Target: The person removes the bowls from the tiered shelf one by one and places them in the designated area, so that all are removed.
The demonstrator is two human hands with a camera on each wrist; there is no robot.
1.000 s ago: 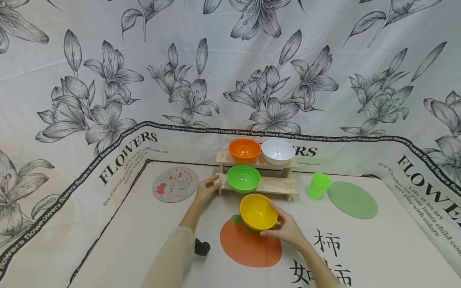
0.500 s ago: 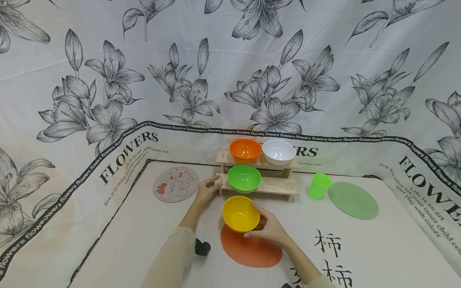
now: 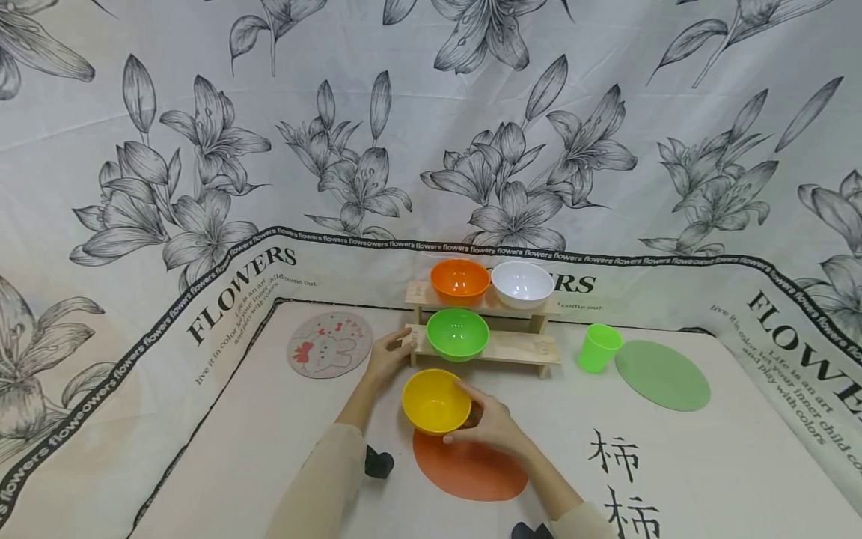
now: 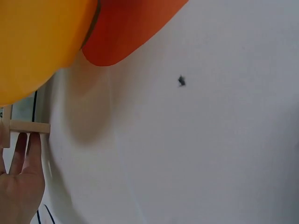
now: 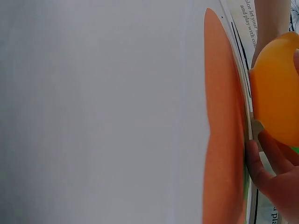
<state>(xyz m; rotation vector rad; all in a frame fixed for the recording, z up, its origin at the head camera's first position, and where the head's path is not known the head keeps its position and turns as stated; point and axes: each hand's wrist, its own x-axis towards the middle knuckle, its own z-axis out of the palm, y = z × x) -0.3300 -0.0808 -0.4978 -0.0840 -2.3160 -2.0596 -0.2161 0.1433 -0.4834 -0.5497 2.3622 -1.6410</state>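
Note:
My right hand (image 3: pixel 497 428) holds a yellow bowl (image 3: pixel 436 403) by its right side, fingers and thumb on the wall. The bowl is tilted, its inside facing me, and hangs above the table in front of a two-tier wooden rack (image 3: pixel 515 346). At the lower tier's left end rests my left hand (image 3: pixel 389 358); in the left wrist view its visible fingers (image 4: pixel 32 156) reach straight to the wood. A green bowl (image 3: pixel 458 335) stands on the lower tier. On the upper tier are an orange bowl (image 3: pixel 460 281) and a white bowl (image 3: pixel 523 284).
A green cup (image 3: pixel 599 348) stands right of the rack, beside a round green mat (image 3: pixel 663 376) pattern. A round rabbit-printed mat (image 3: pixel 330 345) lies at left. An orange persimmon print (image 3: pixel 471 471) is on the tablecloth, below the held bowl.
My right hand has carried the yellow bowl to the left and slightly toward me, more slowly in the last half second. The left hand stays at the rack's end.

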